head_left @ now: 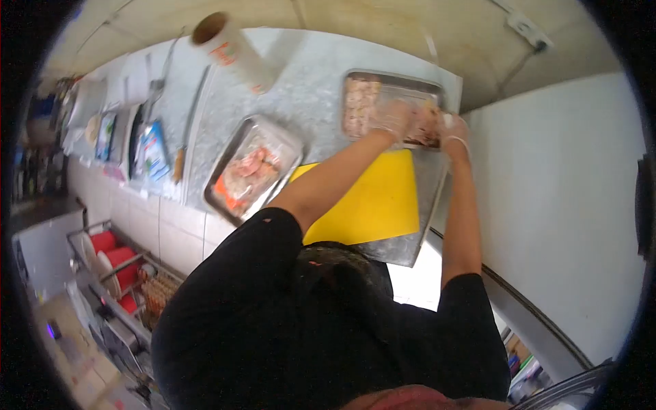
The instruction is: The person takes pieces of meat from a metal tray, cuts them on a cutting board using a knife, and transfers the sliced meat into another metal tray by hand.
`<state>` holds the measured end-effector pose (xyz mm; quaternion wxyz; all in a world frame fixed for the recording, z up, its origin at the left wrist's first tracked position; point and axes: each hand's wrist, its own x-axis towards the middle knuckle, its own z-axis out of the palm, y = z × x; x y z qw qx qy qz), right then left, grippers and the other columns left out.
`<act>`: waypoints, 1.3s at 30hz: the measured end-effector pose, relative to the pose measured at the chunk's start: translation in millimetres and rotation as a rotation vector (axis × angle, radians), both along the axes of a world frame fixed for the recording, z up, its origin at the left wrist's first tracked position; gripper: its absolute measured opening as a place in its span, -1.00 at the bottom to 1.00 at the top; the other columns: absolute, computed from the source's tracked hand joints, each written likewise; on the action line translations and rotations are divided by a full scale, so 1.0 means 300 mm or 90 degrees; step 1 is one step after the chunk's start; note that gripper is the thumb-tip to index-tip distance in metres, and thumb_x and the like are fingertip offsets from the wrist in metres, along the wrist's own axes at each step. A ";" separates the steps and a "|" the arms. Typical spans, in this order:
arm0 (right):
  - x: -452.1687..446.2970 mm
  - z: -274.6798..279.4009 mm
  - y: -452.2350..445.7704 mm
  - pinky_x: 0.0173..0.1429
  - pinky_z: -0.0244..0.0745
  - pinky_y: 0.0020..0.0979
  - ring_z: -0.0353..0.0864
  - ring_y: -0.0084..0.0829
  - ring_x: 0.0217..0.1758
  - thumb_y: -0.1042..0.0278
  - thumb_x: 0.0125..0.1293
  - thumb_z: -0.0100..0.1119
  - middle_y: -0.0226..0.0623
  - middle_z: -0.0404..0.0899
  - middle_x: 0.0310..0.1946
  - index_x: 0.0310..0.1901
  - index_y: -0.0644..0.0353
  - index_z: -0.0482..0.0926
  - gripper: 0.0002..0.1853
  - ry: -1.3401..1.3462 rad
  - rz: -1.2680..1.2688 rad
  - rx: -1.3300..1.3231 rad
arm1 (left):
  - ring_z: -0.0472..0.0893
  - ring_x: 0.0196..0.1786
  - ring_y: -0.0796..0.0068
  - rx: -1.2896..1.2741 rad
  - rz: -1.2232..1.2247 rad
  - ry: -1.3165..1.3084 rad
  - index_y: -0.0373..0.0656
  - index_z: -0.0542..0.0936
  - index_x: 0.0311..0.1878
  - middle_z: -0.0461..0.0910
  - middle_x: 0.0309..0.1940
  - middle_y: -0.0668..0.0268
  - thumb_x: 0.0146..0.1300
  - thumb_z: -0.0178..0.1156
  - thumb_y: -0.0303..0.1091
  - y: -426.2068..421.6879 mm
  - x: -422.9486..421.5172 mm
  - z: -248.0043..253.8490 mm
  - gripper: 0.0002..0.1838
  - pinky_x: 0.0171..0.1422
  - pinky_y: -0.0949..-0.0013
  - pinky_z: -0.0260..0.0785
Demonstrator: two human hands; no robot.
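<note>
Two-handed reach: I have my left hand (393, 117) and right hand (454, 130), both in clear gloves, at the meat tray (393, 77).
Left fingers: blurred over the middle of the tray; I cannot tell how far they are open or whether they grip anything.
Right fingers: at the tray's right end, beside the darker meat pieces (425, 130); blur hides their spread and any hold.
Meat tray: metal, rectangular, at the far right of the steel worktop (311, 75), with pale meat pieces (360, 102) lined up at its left end.
Cutting board: the yellow cutting board (372, 198) lies between my body and that tray, my left forearm passing over its upper left part.
Second tray: a deeper metal tray (217, 179) sits left of the board, tilted in my view, with pink-orange meat in clear plastic (249, 174).
Hollow roll: a wide roll with red print (242, 60) is beyond the second tray.
Far left: I see a blue packet (155, 150) near a wooden handle (179, 165).
Wall: a power outlet (526, 29) is at upper right.
</note>
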<state>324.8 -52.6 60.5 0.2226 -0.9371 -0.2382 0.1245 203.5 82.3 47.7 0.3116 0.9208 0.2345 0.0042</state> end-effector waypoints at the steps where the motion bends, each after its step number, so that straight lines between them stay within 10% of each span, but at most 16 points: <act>1: 0.003 -0.008 -0.012 0.08 0.47 -0.14 0.60 0.05 0.00 -0.03 0.28 0.13 0.06 0.64 -0.12 -0.02 0.23 0.61 -0.53 0.012 0.026 0.027 | 0.63 -0.04 -0.01 0.034 -0.022 -0.044 -0.15 0.63 -0.09 0.64 -0.13 0.00 0.26 0.11 -0.19 -0.013 0.005 -0.052 -0.71 0.07 0.08 0.46; 7: -0.140 0.043 -0.158 0.04 0.46 -0.27 0.64 -0.10 -0.12 -0.03 0.26 0.20 0.01 0.65 -0.18 0.02 0.26 0.57 -0.49 0.025 0.008 0.106 | 0.64 -0.12 0.05 -0.111 0.020 -0.310 -0.15 0.65 -0.12 0.66 -0.18 0.06 0.22 0.19 -0.23 0.084 -0.430 0.065 -0.75 -0.04 0.14 0.47; 17: -0.575 -0.039 -0.423 -0.32 0.49 -0.54 0.65 -0.56 -0.34 0.21 0.34 0.18 -0.35 0.68 -0.22 -0.09 0.21 0.61 -0.74 0.293 -0.070 0.339 | 0.65 -0.09 -0.03 0.045 0.281 0.331 -0.19 0.66 -0.14 0.66 -0.22 -0.03 0.25 0.17 0.11 0.365 -1.201 0.046 -0.51 -0.02 0.14 0.49; 21: -0.748 0.083 -0.397 -0.20 0.54 -0.48 0.66 -0.53 -0.32 0.24 0.32 0.18 -0.31 0.68 -0.27 -0.12 0.27 0.61 -0.73 0.287 -0.058 0.354 | 0.66 -0.21 0.20 0.073 0.089 0.186 -0.24 0.62 -0.01 0.68 -0.21 0.06 0.32 0.19 -0.06 0.324 -1.199 0.142 -0.59 -0.04 0.24 0.51; 23: -0.799 0.128 -0.383 -0.20 0.54 -0.47 0.66 -0.53 -0.32 0.24 0.28 0.21 -0.31 0.67 -0.30 -0.10 0.25 0.61 -0.73 0.298 -0.046 0.318 | 0.62 -0.25 0.42 -0.407 0.214 -0.156 -0.31 0.57 -0.02 0.65 -0.27 0.20 0.35 0.20 -0.20 0.313 -1.189 0.135 -0.66 -0.10 0.37 0.53; 33: -0.989 0.308 -0.262 -0.25 0.45 -0.44 0.57 -0.50 -0.38 0.11 0.04 0.48 -0.36 0.59 -0.43 -0.02 0.06 0.64 -0.54 0.488 0.114 0.487 | 0.64 -0.12 0.56 -0.732 -0.005 -0.148 -0.19 0.54 0.10 0.64 -0.15 0.34 0.37 0.19 -0.13 -0.072 -0.922 0.302 -0.62 -0.08 0.54 0.49; 39: -1.006 0.303 -0.344 -0.23 0.42 -0.32 0.53 -0.39 -0.39 0.06 0.04 0.48 -0.38 0.57 -0.46 -0.08 0.09 0.63 -0.55 0.262 0.001 0.406 | 0.64 -0.21 0.56 -0.724 -0.022 -0.036 -0.20 0.54 0.10 0.66 -0.18 0.30 0.30 0.27 -0.13 -0.209 -0.900 0.330 -0.58 -0.15 0.56 0.49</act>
